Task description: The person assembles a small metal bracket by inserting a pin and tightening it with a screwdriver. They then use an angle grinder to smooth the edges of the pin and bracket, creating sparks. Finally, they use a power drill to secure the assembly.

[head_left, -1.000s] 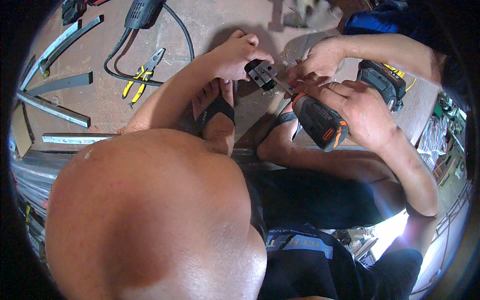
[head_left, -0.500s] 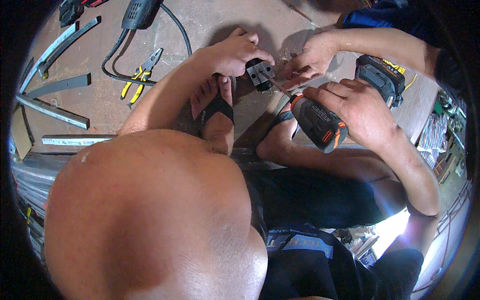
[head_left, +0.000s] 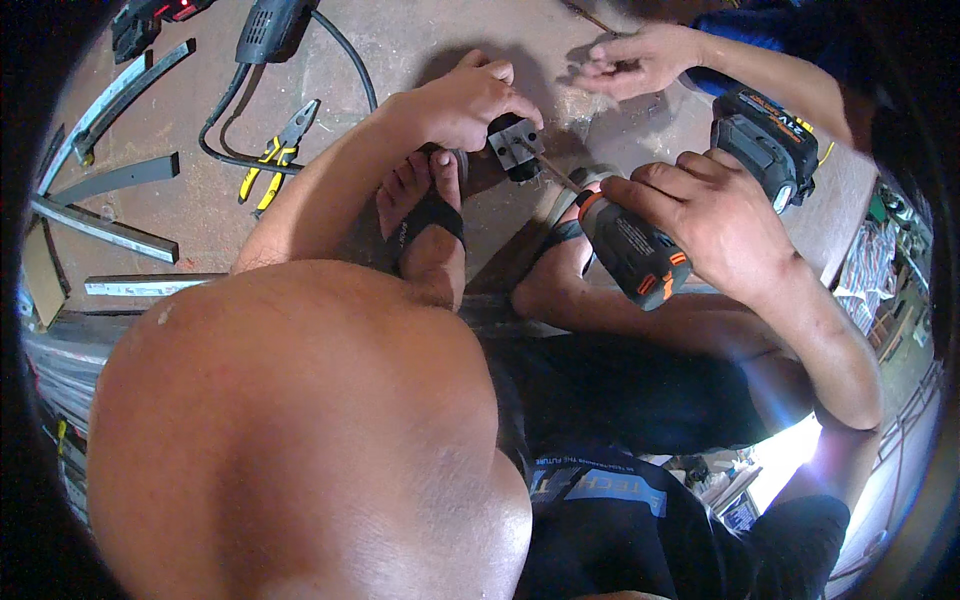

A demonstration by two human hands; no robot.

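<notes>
My left hand [head_left: 478,102] is closed on a small dark metal block [head_left: 515,148] with a lighter grey face and several holes, steadying it on the work surface. A cordless drill [head_left: 635,250] in black and orange is gripped in my right hand [head_left: 715,205]. Its long bit [head_left: 555,174] points up and left, with the tip at the block's face. How deep the tip sits in a hole I cannot tell. From the upper right comes a co-worker's hand [head_left: 640,65], fingers apart, away from the block and holding nothing visible.
Yellow-handled pliers [head_left: 268,175], a corded power tool [head_left: 272,30] and several metal strips [head_left: 115,172] lie on the brown surface [head_left: 330,110] to the left. My sandalled feet [head_left: 435,215] rest close to the block. The drill's battery [head_left: 765,150] sticks out beyond my right hand.
The co-worker's hand has drawn back from beside the block, up and to the right. My left hand on the block and my right hand with the drill have barely moved.
</notes>
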